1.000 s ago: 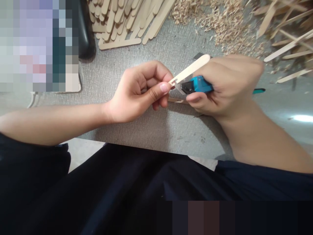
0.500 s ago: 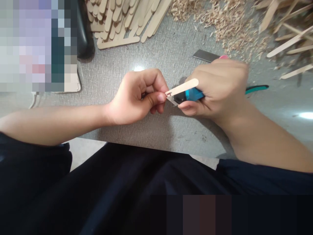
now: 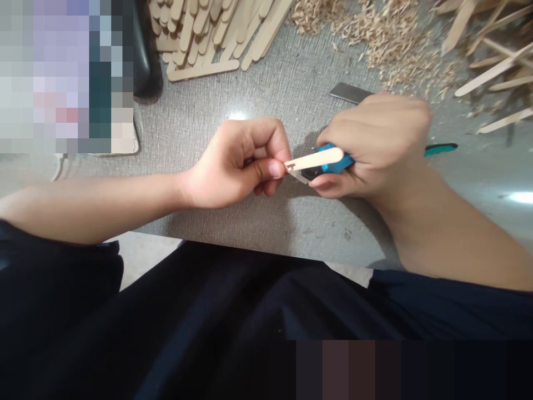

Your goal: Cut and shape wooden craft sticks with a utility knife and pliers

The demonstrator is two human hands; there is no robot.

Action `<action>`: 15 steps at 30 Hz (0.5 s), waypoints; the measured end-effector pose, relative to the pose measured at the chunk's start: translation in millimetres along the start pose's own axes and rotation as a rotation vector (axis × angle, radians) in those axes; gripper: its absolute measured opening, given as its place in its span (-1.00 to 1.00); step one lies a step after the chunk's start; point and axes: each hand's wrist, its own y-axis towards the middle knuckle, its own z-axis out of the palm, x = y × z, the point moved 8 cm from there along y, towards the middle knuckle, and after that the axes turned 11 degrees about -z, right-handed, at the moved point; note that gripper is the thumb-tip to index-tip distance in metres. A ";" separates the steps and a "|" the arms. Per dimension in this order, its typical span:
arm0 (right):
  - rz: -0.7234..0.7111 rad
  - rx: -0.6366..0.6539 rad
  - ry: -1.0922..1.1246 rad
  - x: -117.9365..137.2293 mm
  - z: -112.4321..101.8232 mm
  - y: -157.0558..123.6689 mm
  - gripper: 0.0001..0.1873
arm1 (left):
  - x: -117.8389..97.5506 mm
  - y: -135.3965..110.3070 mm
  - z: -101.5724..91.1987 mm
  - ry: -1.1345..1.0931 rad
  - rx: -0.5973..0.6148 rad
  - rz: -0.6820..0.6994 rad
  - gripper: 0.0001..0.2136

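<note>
Between the thumb and fingertips of my left hand (image 3: 245, 164) is one end of a wooden craft stick (image 3: 318, 160), its rounded end pointing right. A small dark notch or mark shows on the stick close to my fingers. My right hand (image 3: 377, 144) is wrapped round a blue and black utility knife (image 3: 341, 161). The knife's blade points left, just under the stick near my left fingertips; whether it touches the wood I cannot tell. Part of the knife's handle is hidden in my fist.
A pile of craft sticks (image 3: 208, 33) lies at the back left, beside a black rounded object (image 3: 147, 66). Wood shavings (image 3: 387, 44) are heaped at the back. More sticks (image 3: 495, 66) lie at the right. A flat dark metal strip (image 3: 350, 93) and a teal-and-black item (image 3: 441, 149) show behind my right hand.
The stick's free end has swung slightly down and to the right. My right hand with the knife has shifted a little to the right. My left hand keeps its pinch.
</note>
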 end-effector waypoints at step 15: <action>0.129 0.226 -0.065 -4.2 13.1 -5.6 0.11 | 10.4 -2.6 -7.1 0.122 -0.063 0.069 -0.58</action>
